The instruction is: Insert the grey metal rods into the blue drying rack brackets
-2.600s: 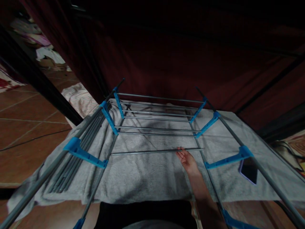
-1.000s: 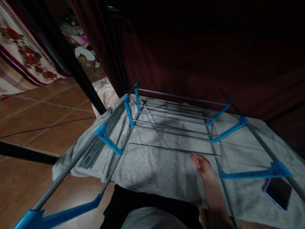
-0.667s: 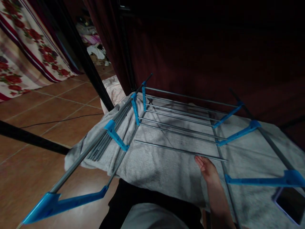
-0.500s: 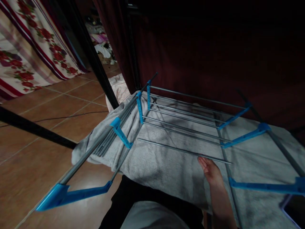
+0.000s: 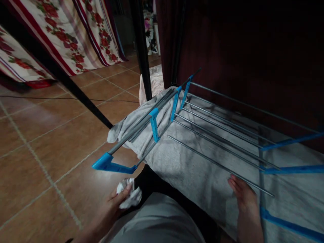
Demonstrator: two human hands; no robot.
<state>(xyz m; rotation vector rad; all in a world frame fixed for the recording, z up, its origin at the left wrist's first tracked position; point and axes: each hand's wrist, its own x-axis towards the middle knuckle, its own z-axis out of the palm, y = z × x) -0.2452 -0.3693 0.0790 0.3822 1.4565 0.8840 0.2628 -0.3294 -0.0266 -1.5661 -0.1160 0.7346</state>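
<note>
In the head view, my left hand (image 5: 120,199) grips a crumpled white cloth (image 5: 130,197) low at the left, beside my leg. My right hand (image 5: 242,193) has its fingers against a loose grey metal rod (image 5: 202,154), towards the rod's right end. That rod runs slantwise and neither of its ends sits in a bracket. Around it lies a rack frame with blue plastic brackets (image 5: 154,125) and grey tubes. Several parallel rods (image 5: 217,137) span between the far brackets. More thin rods (image 5: 141,130) lie bunched along the left side.
A grey blanket (image 5: 182,168) lies under the rack. Dark posts (image 5: 143,50) rise at the left, with a black cable (image 5: 106,100) across the tiled floor (image 5: 83,131). A floral curtain (image 5: 63,30) hangs behind. A dark red panel (image 5: 240,50) closes off the far side.
The view has turned left, so the rack appears further right. My left hand has come into view with the white cloth. My right hand stays at the loose rod.
</note>
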